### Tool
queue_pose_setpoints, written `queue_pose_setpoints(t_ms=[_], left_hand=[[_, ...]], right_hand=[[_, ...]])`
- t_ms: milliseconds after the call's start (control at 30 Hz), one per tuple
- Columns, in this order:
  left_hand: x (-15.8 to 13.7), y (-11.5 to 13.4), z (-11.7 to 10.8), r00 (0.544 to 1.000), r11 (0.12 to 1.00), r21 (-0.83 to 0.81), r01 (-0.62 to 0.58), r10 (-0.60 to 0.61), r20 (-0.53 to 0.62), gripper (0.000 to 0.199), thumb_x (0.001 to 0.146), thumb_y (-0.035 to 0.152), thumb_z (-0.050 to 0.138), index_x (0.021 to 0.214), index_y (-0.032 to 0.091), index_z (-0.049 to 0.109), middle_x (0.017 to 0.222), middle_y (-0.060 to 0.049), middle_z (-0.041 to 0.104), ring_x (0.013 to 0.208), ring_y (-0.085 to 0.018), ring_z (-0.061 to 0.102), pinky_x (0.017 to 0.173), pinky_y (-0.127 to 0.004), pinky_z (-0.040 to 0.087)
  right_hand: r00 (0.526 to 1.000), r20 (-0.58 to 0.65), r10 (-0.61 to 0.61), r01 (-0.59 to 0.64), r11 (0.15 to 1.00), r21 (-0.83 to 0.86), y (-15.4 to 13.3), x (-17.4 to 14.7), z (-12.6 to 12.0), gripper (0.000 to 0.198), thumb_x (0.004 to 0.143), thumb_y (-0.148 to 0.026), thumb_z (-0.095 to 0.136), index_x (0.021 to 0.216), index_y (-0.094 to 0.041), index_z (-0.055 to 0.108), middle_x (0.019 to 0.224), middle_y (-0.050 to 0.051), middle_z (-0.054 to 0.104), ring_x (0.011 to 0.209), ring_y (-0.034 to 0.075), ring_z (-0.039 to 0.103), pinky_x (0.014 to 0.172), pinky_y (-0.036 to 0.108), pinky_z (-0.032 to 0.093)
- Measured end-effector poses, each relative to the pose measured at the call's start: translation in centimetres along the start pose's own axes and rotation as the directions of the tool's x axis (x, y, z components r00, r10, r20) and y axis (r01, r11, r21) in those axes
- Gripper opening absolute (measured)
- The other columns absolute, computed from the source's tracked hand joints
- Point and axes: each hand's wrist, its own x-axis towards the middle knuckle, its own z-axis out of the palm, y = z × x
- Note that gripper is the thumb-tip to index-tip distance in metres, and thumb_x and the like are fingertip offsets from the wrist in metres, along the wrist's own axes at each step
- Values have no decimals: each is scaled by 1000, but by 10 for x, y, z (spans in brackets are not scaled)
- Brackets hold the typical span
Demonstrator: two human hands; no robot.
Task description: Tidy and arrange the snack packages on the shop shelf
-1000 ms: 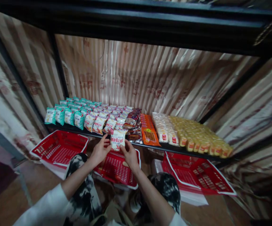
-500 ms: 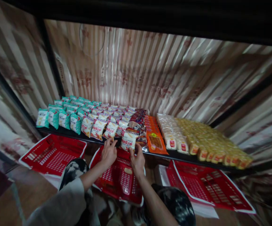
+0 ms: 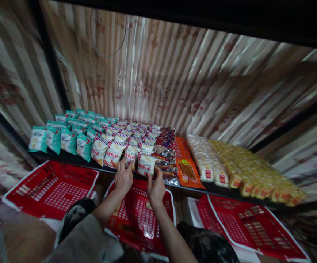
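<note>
Both hands sit at the shelf (image 3: 65, 157) edge — left hand (image 3: 123, 176) and right hand (image 3: 156, 187) pinching one white snack pack (image 3: 145, 164) between them, above a red basket (image 3: 139, 215).

This is a small shop or snack stall. A low black shelf (image 3: 65, 157) carries neat rows of one product after another: teal snack packets (image 3: 65, 137), red-and-white striped packets (image 3: 114, 149), dark wrapped snacks (image 3: 164, 146), orange packs (image 3: 187, 170), and long runs of clear-wrapped pale cakes (image 3: 205, 162) and yellow cakes (image 3: 254, 171). Red plastic shopping baskets (image 3: 51, 186) lie on the floor below. Striped patterned cloth (image 3: 175, 80) hangs behind the shelf as a backdrop.
</note>
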Motion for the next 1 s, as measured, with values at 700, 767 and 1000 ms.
queue_pose_setpoints(t_ms=[700, 767, 1000], left_hand=[[-10, 15, 13, 976, 969, -131, -208, 215, 38, 46, 93, 15, 42, 137, 27, 49, 136, -10, 48, 125, -24, 47, 94, -36, 52], [-11, 18, 17, 978, 972, -129, -196, 204, 53, 46, 93, 15, 43, 137, 28, 48, 138, -10, 46, 126, -24, 47, 94, -36, 53], [-12, 23, 25, 990, 984, -121, -130, 136, 44, 44, 92, 20, 47, 136, 23, 47, 133, -12, 50, 119, -24, 52, 94, -37, 53]], right_hand=[[998, 43, 34, -30, 993, -110, 4, -2, 14, 46, 91, -52, 37, 114, -15, 54, 104, 14, 69, 91, 25, 68, 73, 33, 50], [999, 49, 9, -4, 994, -109, 7, -1, 13, 46, 92, -51, 37, 116, -16, 54, 106, 13, 69, 93, 24, 68, 75, 33, 51], [997, 50, -55, 58, 996, -63, 16, 0, 13, 45, 93, -47, 38, 119, -15, 55, 112, 13, 68, 98, 22, 67, 79, 32, 53]])
